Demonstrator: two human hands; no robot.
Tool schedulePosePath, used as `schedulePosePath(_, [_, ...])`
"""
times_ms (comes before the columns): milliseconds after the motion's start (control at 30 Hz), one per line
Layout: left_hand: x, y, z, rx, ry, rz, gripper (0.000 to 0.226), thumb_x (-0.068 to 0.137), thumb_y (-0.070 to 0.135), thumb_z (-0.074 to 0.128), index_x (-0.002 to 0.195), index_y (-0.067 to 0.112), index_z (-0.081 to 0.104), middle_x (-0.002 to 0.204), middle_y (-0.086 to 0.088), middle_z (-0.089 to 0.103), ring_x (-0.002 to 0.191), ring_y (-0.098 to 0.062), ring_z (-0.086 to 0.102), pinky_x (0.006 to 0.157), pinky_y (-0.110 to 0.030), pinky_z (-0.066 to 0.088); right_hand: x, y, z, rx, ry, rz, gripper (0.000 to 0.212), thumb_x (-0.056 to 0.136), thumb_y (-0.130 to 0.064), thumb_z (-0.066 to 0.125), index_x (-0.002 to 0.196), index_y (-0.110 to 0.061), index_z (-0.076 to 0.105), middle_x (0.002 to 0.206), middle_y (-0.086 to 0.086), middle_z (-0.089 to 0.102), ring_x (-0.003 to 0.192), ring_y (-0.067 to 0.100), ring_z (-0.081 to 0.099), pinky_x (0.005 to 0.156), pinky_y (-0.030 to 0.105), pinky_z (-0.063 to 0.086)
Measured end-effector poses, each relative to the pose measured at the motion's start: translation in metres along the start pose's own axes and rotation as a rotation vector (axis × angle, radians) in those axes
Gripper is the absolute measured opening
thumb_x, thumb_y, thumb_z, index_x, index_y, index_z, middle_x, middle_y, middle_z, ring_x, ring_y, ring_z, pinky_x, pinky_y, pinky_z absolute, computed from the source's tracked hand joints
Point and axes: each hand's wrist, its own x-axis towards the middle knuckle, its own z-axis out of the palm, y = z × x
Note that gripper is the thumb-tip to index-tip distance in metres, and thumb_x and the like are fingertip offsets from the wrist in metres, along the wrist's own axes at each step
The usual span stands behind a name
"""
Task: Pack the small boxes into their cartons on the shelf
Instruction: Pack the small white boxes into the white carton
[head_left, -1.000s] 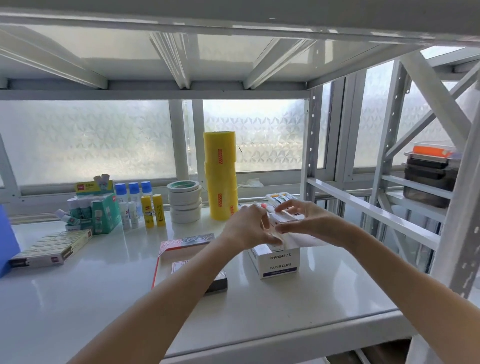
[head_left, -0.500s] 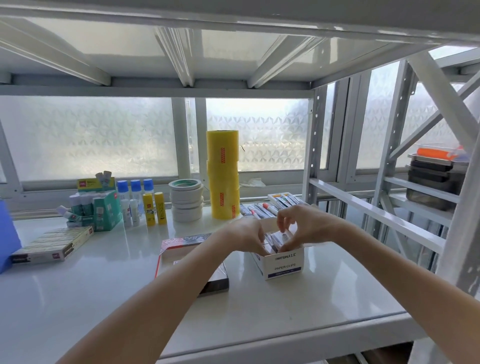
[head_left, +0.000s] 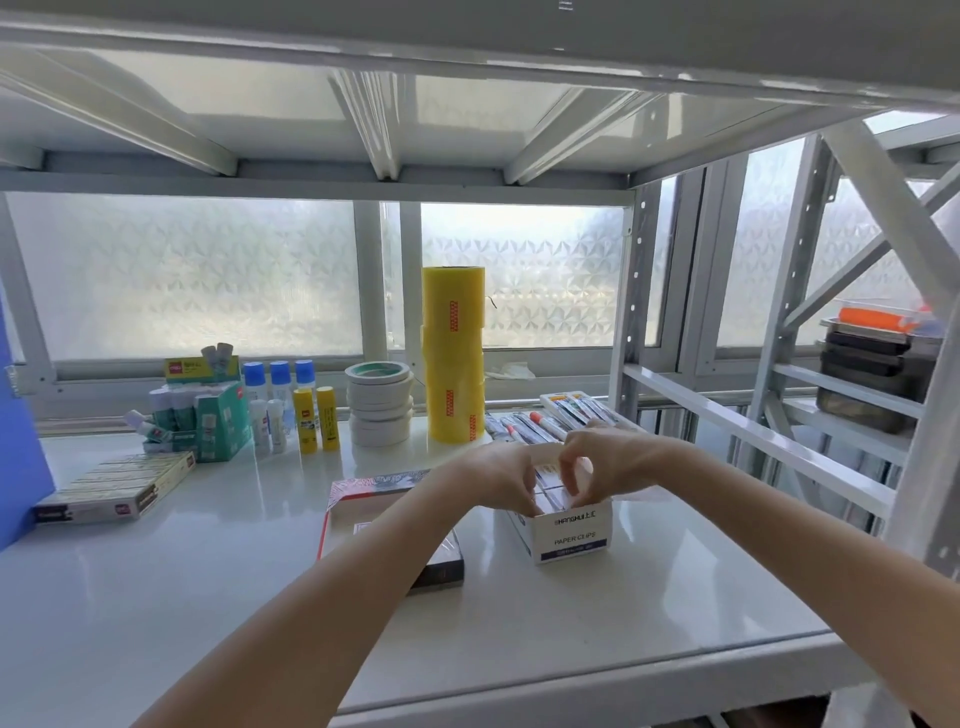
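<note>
Only the head cam to go on. Both my hands are down in the open paper clips carton (head_left: 569, 530), which sits on the white shelf (head_left: 623, 613) right in front of me, just right of a flat red-edged box (head_left: 384, 499). My left hand (head_left: 498, 475) has its fingers (head_left: 522, 496) curled over the near-left edge of the carton, and my right hand (head_left: 618, 462) is pinching down with its fingers (head_left: 569, 475) onto one of the small boxes (head_left: 550, 488) inside. Looks like both hands are gripping or pressing that little box, though exactly which fingertips touch what is hidden.

My guess is these boxes are light, stiff card that dents if squeezed, so I'd hold them by the short ends and push flat from the top. The carton is light too, so one hand should brace it.
</note>
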Motion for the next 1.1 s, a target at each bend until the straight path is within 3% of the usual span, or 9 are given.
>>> schedulePosePath(167, [0.000, -0.008, -0.001, -0.032, 0.008, 0.016, 0.015, 0.077, 0.025, 0.073, 0.080, 0.011, 0.069, 0.078, -0.005, 0.055, 0.072, -0.017, 0.048, 0.063, -0.031, 0.039, -0.007, 0.006, -0.003, 0.166, -0.058, -0.013, 0.028, 0.070, -0.027, 0.079, 0.096, -0.026, 0.068, 0.119, -0.003, 0.060, 0.117, 0.019, 0.050, 0.101, 0.043, 0.042])
schedulePosePath(267, [-0.004, -0.015, -0.004, -0.044, 0.003, 0.013, 0.029, 0.077, 0.027, 0.076, 0.095, 0.004, 0.074, 0.090, -0.004, 0.067, 0.080, -0.016, 0.057, 0.072, -0.029, 0.049, -0.007, -0.002, 0.001, 0.183, -0.012, -0.023, 0.047, 0.069, -0.028, 0.079, 0.112, -0.030, 0.059, 0.113, -0.008, 0.064, 0.113, 0.018, 0.052, 0.098, 0.038, 0.045])
schedulePosePath(367, [-0.008, -0.022, -0.005, -0.055, 0.012, 0.031, 0.035, 0.075, 0.029, 0.078, 0.103, 0.008, 0.074, 0.107, -0.007, 0.072, 0.098, -0.022, 0.066, 0.088, -0.035, 0.055, -0.003, -0.006, 0.007, 0.082, -0.009, 0.017, 0.075, 0.066, -0.040, 0.079, 0.133, -0.037, 0.046, 0.134, -0.009, 0.051, 0.127, 0.016, 0.039, 0.106, 0.039, 0.034])
schedulePosePath(433, [-0.010, -0.025, -0.005, -0.058, 0.021, 0.042, 0.038, 0.074, 0.029, 0.079, 0.104, 0.006, 0.073, 0.110, -0.009, 0.072, 0.102, -0.025, 0.065, 0.091, -0.039, 0.054, -0.001, -0.008, 0.009, 0.020, -0.022, 0.046, 0.081, 0.065, -0.046, 0.077, 0.138, -0.042, 0.041, 0.146, -0.008, 0.042, 0.136, 0.015, 0.032, 0.107, 0.041, 0.027])
schedulePosePath(533, [-0.010, -0.028, -0.003, -0.073, 0.027, 0.056, 0.040, 0.073, 0.031, 0.079, 0.100, 0.002, 0.073, 0.108, -0.013, 0.072, 0.091, -0.021, 0.062, 0.088, -0.039, 0.054, -0.002, -0.011, 0.009, 0.082, -0.048, 0.021, 0.071, 0.072, -0.033, 0.076, 0.137, -0.034, 0.048, 0.148, -0.003, 0.040, 0.135, 0.018, 0.037, 0.105, 0.033, 0.032])
schedulePosePath(700, [-0.009, -0.030, -0.001, -0.102, 0.019, 0.060, 0.041, 0.075, 0.034, 0.077, 0.099, 0.001, 0.071, 0.090, -0.002, 0.061, 0.083, -0.014, 0.052, 0.074, -0.029, 0.045, -0.005, -0.010, 0.008, 0.134, -0.034, 0.000, 0.066, 0.073, -0.030, 0.077, 0.134, -0.031, 0.052, 0.150, -0.004, 0.039, 0.138, 0.016, 0.035, 0.107, 0.031, 0.030])
schedulePosePath(833, [-0.009, -0.029, 0.001, -0.081, 0.010, 0.084, 0.025, 0.077, 0.030, 0.074, 0.068, 0.010, 0.063, 0.072, -0.003, 0.056, 0.069, -0.014, 0.047, 0.061, -0.027, 0.038, -0.003, -0.009, 0.013, 0.164, 0.010, -0.013, 0.063, 0.072, -0.026, 0.077, 0.131, -0.031, 0.056, 0.146, -0.005, 0.045, 0.134, 0.016, 0.039, 0.109, 0.032, 0.032])
schedulePosePath(1100, [-0.004, -0.031, 0.008, -0.008, 0.051, 0.053, 0.035, 0.075, 0.036, 0.068, 0.049, 0.020, 0.050, 0.070, -0.001, 0.053, 0.067, -0.016, 0.047, 0.063, -0.036, 0.042, -0.003, -0.011, 0.022, 0.245, 0.066, -0.029, 0.057, 0.073, -0.021, 0.077, 0.128, -0.025, 0.060, 0.141, -0.003, 0.051, 0.131, 0.014, 0.043, 0.108, 0.028, 0.032])
